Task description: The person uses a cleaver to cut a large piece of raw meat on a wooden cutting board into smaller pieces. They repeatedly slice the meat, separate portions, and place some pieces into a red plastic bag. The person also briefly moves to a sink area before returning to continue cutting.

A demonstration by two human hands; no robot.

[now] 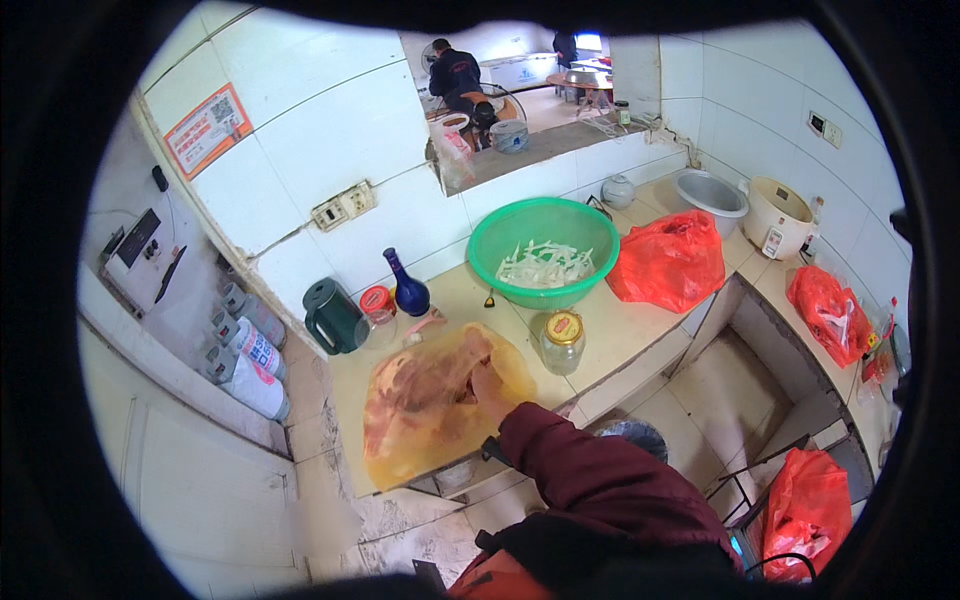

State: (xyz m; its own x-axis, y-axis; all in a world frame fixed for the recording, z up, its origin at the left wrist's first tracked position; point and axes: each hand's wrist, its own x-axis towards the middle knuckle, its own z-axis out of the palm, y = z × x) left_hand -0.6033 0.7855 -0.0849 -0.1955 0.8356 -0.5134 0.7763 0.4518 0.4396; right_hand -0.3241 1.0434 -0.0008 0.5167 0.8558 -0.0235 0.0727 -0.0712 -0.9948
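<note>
A translucent yellow plastic bag (517, 358) lies spread on the near left end of the tiled counter. Through its film shows a large reddish-brown mass, apparently meat (424, 382). My right hand (484, 375), in a maroon sleeve, reaches to the bag's right part. Its fingers look partly covered by the film, so their grip is unclear. Just right of the bag stands a glass jar with a gold lid (564, 343). By the counter's front edge, beside my sleeve, is a dark object (493, 450) that I cannot identify. My left hand is out of view.
Behind the bag stand a dark green kettle (332, 315), a red-lidded jar (377, 304) and a blue bottle (407, 285). A green basket (544, 296) holds pale strips. Farther right are a red bag (667, 262), a metal pot (709, 196) and a rice cooker (778, 217).
</note>
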